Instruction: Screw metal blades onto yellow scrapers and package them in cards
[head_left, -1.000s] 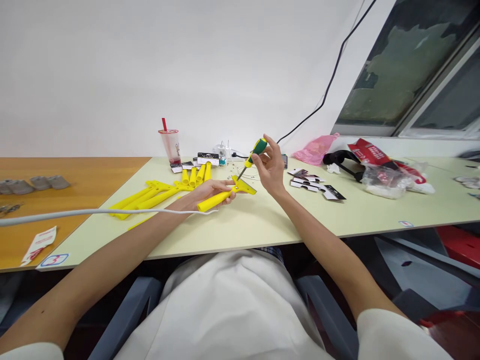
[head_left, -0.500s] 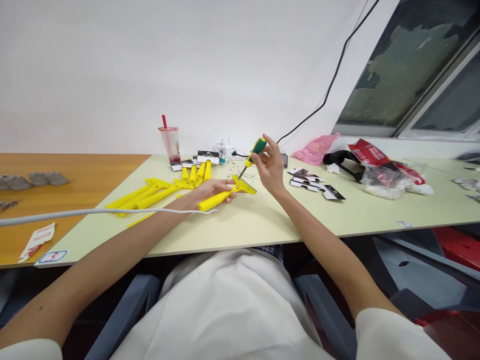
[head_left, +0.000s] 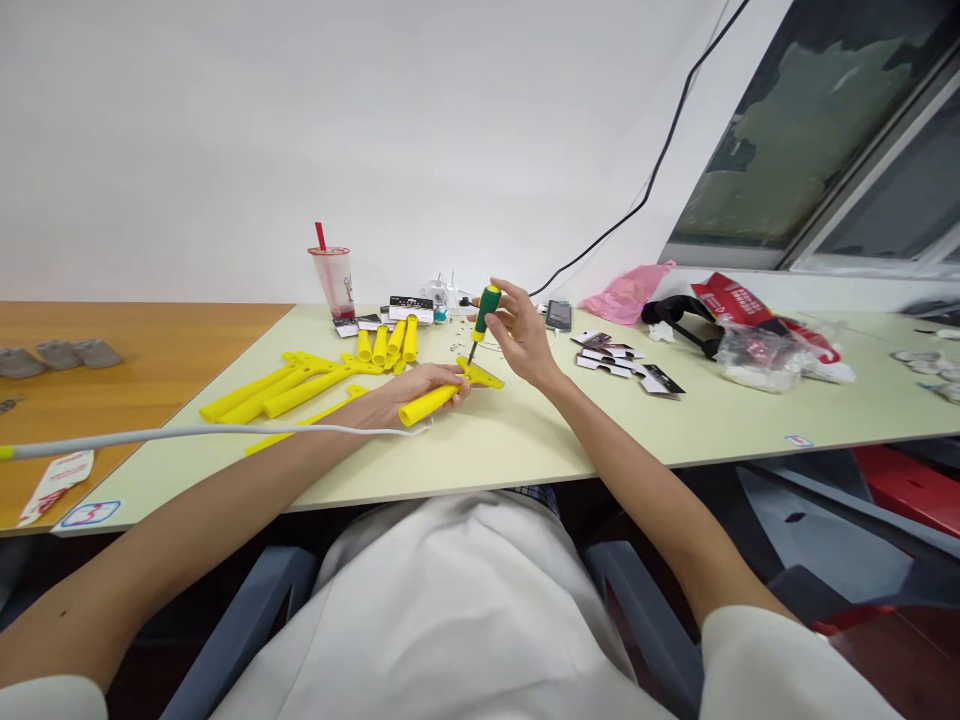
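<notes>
Near the middle of the frame, the left hand (head_left: 418,387) holds a yellow scraper (head_left: 429,404) above the pale table (head_left: 517,440), fingers wrapped around the part where the handle meets the head. The handle's round end points to the lower left and the wide head to the right. Just above it, the right hand (head_left: 524,336) pinches the green-and-yellow screwdriver (head_left: 487,312) between thumb and fingertips, with a finger near the top of the handle. The screwdriver stands almost upright, its shaft reaching down to the scraper's head; from where I stand I can't tell whether the tip sits in a screw.

The scraper looks like light, stiff plastic, hollow in the handle, and not likely to break under a firm grip. Its smooth, rounded handle could roll or twist under a turning force, so the neck, close to the head, seems the steadier place to hold. I would keep fingers off the wide front edge, which may be sharp. The screwdriver's thick handle should give a good grip near its top, while the thin shaft would offer little to turn by.

Left of centre lie more yellow scrapers (head_left: 304,390), with a plastic cup (head_left: 334,283) behind them; loose cards (head_left: 661,380) lie right of centre.
</notes>
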